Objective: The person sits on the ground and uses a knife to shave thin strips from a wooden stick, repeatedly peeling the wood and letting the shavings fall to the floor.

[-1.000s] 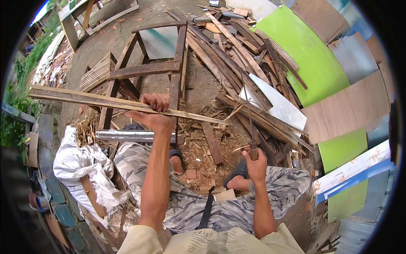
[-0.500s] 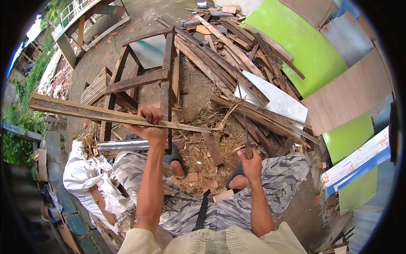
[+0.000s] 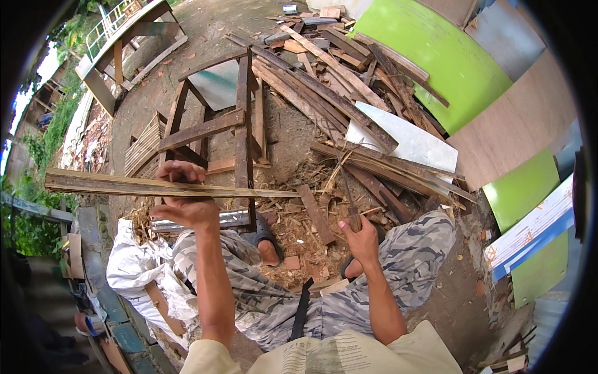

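My left hand (image 3: 193, 212) is closed round a long split wooden strip (image 3: 112, 183), fingers on its far side and thumb on the near side. The strip lies nearly level, its wide end at the left and its thin end over the chips between my feet. My right hand (image 3: 362, 242) grips the wooden handle of a long-bladed knife (image 3: 350, 202), seen nearly edge-on. Its thin dark blade points away over the wood pile, apart from the strip. Just beyond my left hand stands a dark wooden frame (image 3: 208, 128), partly covered by the strip.
Wood chips and a short board (image 3: 316, 215) lie between my feet. Beyond the right hand are piled old planks (image 3: 386, 171) and a white panel (image 3: 405, 140). Green sheets (image 3: 436, 56) lean at the right. A white sack (image 3: 134, 255) sits by my left knee, and a table (image 3: 118, 43) stands far left.
My left hand has slid left along the strip and its grip has loosened and turned. The strip lies more level. My right hand and the knife have shifted slightly left.
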{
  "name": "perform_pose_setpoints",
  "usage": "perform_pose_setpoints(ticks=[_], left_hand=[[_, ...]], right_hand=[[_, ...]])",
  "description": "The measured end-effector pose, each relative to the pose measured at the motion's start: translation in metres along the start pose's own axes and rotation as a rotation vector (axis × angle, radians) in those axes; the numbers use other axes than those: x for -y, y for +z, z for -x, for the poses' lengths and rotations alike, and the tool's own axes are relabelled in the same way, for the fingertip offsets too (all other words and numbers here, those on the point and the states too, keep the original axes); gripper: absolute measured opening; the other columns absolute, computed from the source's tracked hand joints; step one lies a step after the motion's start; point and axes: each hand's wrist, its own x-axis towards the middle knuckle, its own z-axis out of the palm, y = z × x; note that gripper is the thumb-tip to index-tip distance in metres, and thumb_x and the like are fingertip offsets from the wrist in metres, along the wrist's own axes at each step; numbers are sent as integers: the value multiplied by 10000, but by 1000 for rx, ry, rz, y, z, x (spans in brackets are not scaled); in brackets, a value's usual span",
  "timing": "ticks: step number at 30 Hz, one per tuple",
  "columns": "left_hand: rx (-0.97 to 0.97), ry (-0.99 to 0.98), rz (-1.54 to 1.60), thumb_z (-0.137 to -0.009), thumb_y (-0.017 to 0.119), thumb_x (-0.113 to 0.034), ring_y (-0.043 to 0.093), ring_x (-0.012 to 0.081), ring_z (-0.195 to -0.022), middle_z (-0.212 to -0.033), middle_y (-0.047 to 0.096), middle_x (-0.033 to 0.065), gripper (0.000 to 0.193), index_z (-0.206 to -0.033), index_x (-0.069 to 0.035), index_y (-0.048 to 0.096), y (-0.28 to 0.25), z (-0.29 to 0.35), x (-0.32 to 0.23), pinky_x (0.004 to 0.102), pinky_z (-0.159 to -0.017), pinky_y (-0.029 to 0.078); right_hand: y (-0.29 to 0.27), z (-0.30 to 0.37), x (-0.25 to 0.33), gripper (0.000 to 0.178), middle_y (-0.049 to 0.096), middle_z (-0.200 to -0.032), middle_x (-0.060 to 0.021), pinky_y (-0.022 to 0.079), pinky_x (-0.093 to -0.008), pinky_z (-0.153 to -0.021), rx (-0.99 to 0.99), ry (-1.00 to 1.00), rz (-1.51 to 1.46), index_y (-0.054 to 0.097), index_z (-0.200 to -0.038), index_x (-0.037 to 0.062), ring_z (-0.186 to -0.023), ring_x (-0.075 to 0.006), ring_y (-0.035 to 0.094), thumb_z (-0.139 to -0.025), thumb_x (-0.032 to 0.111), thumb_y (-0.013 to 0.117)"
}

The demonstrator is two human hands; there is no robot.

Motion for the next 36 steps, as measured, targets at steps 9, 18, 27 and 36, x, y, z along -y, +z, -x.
perform_pose_setpoints(ticks=[9, 18, 27, 36], left_hand=[[-36, -140, -50, -1010, 431, -353, 205, 83, -500, -591, 216, -25, 426, -682, -153, 249, 8, -12, -53, 261, -451, 186], [42, -157, 20, -994, 446, -355, 180, 79, -495, -571, 224, -24, 418, -688, -146, 251, 10, -2, -44, 259, -447, 165], [-38, -126, -47, -996, 432, -346, 182, 85, -493, -576, 217, -22, 421, -678, -143, 243, 21, 4, -39, 263, -453, 152], [-75, -147, -8, -986, 452, -325, 175, 87, -485, -583, 213, -22, 412, -675, -146, 251, 17, 8, -39, 262, -446, 141]], right_hand=[[7, 1, -4, 418, 700, -871, -203, 514, -411, -740, 66, 0, 61, 659, -1078, 8, -832, -386, 678, -841, 343, 738], [15, 13, 6, 391, 676, -784, -154, 489, -381, -665, 57, -47, 66, 659, -952, -4, -693, -262, 630, -846, 363, 740], [54, 92, 91, 395, 596, -654, -175, 456, -430, -576, 391, -185, -87, 609, -918, -16, -591, -345, 592, -882, 371, 681], [70, 96, 67, 273, 545, -596, -164, 438, -421, -545, 355, -219, -104, 577, -818, -4, -555, -332, 584, -853, 248, 676]])
